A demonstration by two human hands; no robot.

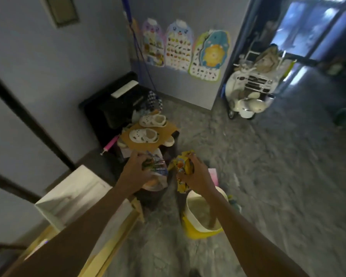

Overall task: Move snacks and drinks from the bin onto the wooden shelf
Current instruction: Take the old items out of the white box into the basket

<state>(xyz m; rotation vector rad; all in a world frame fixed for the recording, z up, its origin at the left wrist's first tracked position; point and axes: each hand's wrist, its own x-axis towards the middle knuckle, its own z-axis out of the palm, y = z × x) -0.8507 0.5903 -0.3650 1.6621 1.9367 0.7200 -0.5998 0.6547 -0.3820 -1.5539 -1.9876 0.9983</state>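
Observation:
My left hand grips a colourful snack packet held out in front of me. A yellow snack packet is gripped in my right hand, just right of the other packet. Both hang in the air above the floor. The yellow bin with a pale inside stands on the carpet below my right forearm, and no contents show in it. The wooden shelf runs along the lower left, under my left forearm, partly hidden by it.
A white box sits on the shelf at the left. Ahead stands a low stand with white clogs on cardboard, next to a black cabinet. A white toy car is parked at the back right. Grey carpet covers the floor.

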